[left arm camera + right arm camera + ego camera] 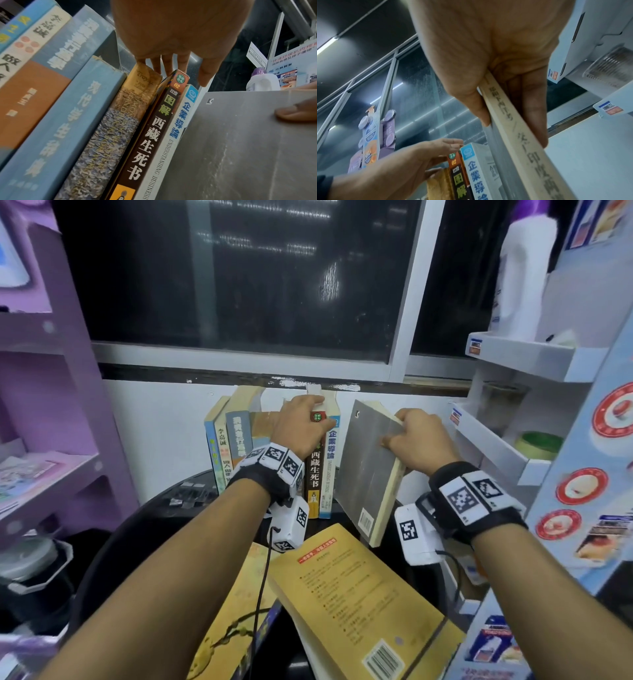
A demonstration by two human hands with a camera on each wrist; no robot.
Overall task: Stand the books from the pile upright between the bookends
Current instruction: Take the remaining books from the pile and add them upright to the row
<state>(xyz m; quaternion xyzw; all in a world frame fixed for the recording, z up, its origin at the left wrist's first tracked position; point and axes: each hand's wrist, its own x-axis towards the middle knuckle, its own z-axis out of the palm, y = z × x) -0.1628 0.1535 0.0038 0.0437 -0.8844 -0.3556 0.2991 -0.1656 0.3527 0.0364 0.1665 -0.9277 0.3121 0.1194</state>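
Right hand (416, 441) pinches grey book (368, 470) by its top, tilted, just right of upright row (274, 453). Left hand (298, 422), fingers straight, rests on row tops. End spine: "UNDERSTANDING BUSINESS" (164, 159).

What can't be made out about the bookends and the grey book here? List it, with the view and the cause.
- Bookends: none visible in any view; the upright row of books and both hands cover where they would be.
- Grey book: its front cover faces away in all views.
- Left hand fingertips: hidden behind the book tops in the head view.
- Yellow book text: too small and blurred in the head view.
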